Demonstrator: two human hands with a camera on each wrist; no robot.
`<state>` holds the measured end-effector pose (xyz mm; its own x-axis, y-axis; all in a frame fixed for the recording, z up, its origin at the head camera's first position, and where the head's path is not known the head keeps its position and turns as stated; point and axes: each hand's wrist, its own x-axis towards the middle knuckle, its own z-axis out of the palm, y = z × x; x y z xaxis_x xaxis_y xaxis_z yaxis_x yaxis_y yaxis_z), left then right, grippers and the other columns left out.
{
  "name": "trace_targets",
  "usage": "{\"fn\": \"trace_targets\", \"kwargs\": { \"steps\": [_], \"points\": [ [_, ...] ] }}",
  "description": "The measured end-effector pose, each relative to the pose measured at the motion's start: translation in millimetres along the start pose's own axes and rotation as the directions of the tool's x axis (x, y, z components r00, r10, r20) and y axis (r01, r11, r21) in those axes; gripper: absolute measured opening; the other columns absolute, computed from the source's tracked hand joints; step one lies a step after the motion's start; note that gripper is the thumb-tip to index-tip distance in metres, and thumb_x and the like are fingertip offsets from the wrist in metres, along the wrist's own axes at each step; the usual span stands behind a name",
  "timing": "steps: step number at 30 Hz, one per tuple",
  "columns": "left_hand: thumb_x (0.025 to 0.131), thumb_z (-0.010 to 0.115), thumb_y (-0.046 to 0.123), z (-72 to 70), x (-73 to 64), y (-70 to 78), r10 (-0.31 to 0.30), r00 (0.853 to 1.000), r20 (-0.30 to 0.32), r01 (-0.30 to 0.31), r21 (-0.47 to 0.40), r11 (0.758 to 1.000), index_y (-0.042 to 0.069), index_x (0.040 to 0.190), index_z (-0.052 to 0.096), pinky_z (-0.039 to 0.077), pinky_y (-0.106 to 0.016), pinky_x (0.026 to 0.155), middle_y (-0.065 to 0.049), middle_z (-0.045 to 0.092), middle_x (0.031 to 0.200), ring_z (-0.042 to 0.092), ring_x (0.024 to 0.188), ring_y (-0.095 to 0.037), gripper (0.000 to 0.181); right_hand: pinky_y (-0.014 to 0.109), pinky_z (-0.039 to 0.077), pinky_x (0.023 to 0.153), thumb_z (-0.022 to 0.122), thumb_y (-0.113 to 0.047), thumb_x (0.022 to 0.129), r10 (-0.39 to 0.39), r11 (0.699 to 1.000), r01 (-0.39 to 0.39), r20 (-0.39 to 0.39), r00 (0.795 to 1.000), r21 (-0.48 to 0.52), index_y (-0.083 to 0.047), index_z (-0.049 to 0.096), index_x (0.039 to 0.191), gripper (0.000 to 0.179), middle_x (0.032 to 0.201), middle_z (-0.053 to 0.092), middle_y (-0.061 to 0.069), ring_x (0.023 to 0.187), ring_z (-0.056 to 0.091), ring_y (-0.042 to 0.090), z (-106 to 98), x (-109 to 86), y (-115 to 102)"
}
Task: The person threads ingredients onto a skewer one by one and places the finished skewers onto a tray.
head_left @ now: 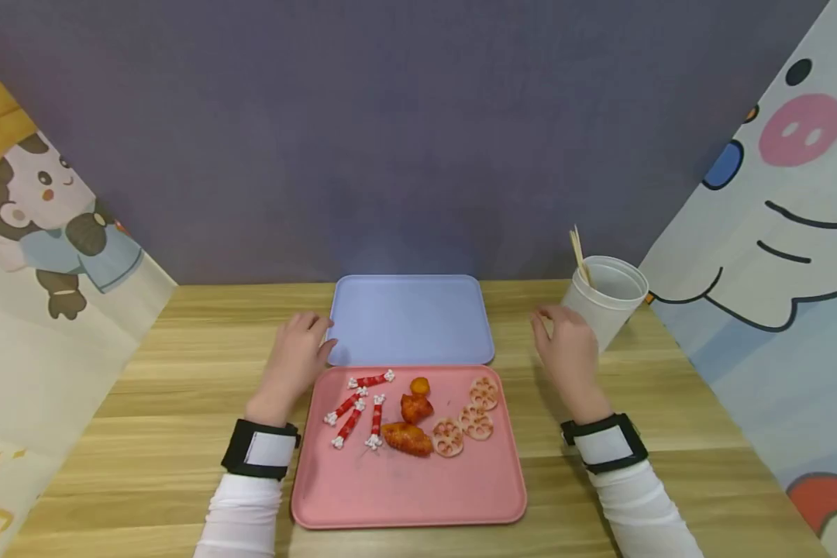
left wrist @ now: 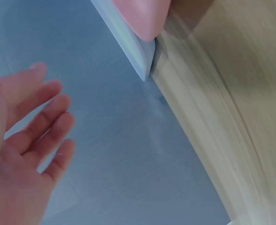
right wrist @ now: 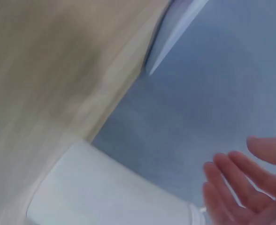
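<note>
My left hand (head_left: 296, 356) hovers by the left edge of a pale blue tray (head_left: 411, 322), its fingers loosely bent and holding nothing. My right hand (head_left: 570, 356) is beside a white cup (head_left: 603, 306), also with nothing in its relaxed fingers. In the left wrist view the fingers (left wrist: 49, 124) are spread a little apart. Closer in, a pink tray (head_left: 418, 496) bears several red sticks (head_left: 349, 423) with white ends, an orange round slice (head_left: 420, 386), a reddish-orange chunk (head_left: 415, 408), a browned chicken wing (head_left: 408, 439) and several lotus root slices (head_left: 448, 438).
Thin wooden skewers (head_left: 580, 256) lean out of the cup at the back right. A dark grey-blue panel (head_left: 404, 139) rises behind the wooden table (head_left: 181, 434). Printed cartoon walls (head_left: 788, 256) flank both sides.
</note>
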<state>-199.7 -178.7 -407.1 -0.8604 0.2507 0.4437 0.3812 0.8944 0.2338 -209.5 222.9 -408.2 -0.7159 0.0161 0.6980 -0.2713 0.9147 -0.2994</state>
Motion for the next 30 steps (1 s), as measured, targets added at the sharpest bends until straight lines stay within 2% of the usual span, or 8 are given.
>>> {"fn": "trace_targets", "kwargs": {
  "steps": [4,7,10,15,19,25,30],
  "points": [
    [0.086,0.068,0.012,-2.1,-1.2,-4.8,0.032,0.998,-0.061,-0.032,-0.013,0.999,-0.001,0.094,0.065,0.043,-0.048,0.080,-0.015,0.060,0.094,0.054,0.092,-0.033,0.015,0.047,0.049,0.067,0.069,-0.014,0.086,0.030,0.999,-0.026,-0.133,0.991,0.029,0.003,0.068,0.092,0.017,0.085,0.069,0.019,0.077,0.063,0.036,-4.3,7.5,11.1],
    [0.086,0.068,0.013,-3.6,-2.8,-8.8,0.036,0.996,-0.082,-0.037,-0.005,0.999,-0.001,0.090,0.064,0.043,-0.047,0.078,-0.015,0.059,0.089,0.053,0.089,-0.032,0.014,0.047,0.047,0.067,0.068,-0.010,0.086,0.062,0.997,-0.051,-0.215,0.975,0.056,0.004,0.065,0.090,0.015,0.080,0.066,0.021,0.073,0.060,0.037,-8.6,11.2,19.0],
    [0.085,0.069,0.012,-4.6,-4.2,-13.9,0.037,0.994,-0.107,-0.036,0.014,0.999,-0.001,0.088,0.063,0.042,-0.048,0.077,-0.015,0.058,0.087,0.053,0.087,-0.033,0.015,0.047,0.046,0.069,0.067,-0.011,0.088,0.099,0.994,-0.081,-0.262,0.960,0.080,0.005,0.063,0.091,0.017,0.080,0.064,0.023,0.076,0.057,0.038,-13.9,14.6,24.3],
    [0.085,0.068,0.013,-7.3,-6.0,-19.7,0.044,0.990,-0.136,-0.040,0.031,0.999,-0.001,0.088,0.063,0.041,-0.048,0.076,-0.016,0.058,0.088,0.053,0.088,-0.035,0.015,0.047,0.045,0.075,0.065,-0.012,0.089,0.162,0.986,-0.140,-0.288,0.944,0.094,0.007,0.060,0.097,0.021,0.088,0.059,0.025,0.086,0.055,0.040,-22.5,20.4,31.1],
    [0.085,0.068,0.013,-10.5,-10.2,-26.5,0.035,0.988,-0.152,-0.029,0.041,0.999,-0.001,0.090,0.063,0.041,-0.049,0.077,-0.016,0.057,0.087,0.053,0.087,-0.035,0.015,0.049,0.042,0.078,0.065,-0.009,0.088,0.176,0.983,-0.155,-0.303,0.937,0.094,0.008,0.058,0.099,0.021,0.091,0.057,0.027,0.090,0.053,0.042,-26.4,24.6,37.8],
    [0.083,0.069,0.011,-16.5,-18.1,-39.9,0.052,0.983,-0.176,-0.040,0.072,0.997,-0.001,0.091,0.062,0.040,-0.050,0.074,-0.016,0.055,0.085,0.052,0.084,-0.035,0.016,0.052,0.041,0.080,0.067,-0.009,0.087,0.165,0.986,-0.150,-0.266,0.950,0.075,0.008,0.063,0.102,0.023,0.094,0.060,0.027,0.092,0.053,0.044,-24.9,27.4,46.6],
    [0.082,0.070,0.010,-23.5,-23.9,-49.6,0.064,0.982,-0.179,-0.047,0.099,0.994,-0.002,0.091,0.062,0.040,-0.049,0.072,-0.017,0.055,0.083,0.052,0.081,-0.036,0.016,0.054,0.041,0.081,0.068,-0.006,0.086,0.126,0.992,-0.113,-0.281,0.951,0.062,0.007,0.069,0.099,0.018,0.090,0.064,0.026,0.087,0.054,0.045,-21.5,30.9,49.6]
  ]
}}
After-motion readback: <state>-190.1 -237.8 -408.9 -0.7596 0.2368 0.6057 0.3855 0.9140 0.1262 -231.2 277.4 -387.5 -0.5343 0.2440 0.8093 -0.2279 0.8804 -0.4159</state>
